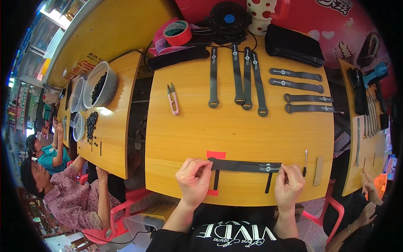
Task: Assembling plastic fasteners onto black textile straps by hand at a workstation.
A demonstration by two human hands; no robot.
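A dark grey strap (pixel 241 165) with a loop at its left end is stretched level between my hands, over the near edge of the table. My left hand (pixel 194 178) pinches the looped end, and my right hand (pixel 289 182) pinches the plain end. Under the strap, a thin black strip (pixel 216 180) lies near my left hand and another black strip (pixel 268 183) near my right. Red tape (pixel 216 154) marks the wood by the left strip. Just right of my right hand lies a slim screwdriver (pixel 305 161), with a flat tan strip (pixel 318 171) beyond it.
Several matching straps (pixel 213 77) lie lengthwise at the back; others (pixel 296 85) lie crosswise at right. Pink-handled snips (pixel 173 101) rest at left. A black fan (pixel 228 21), tape roll (pixel 177 32) and black pouch (pixel 294 45) line the back. People sit at tables either side.
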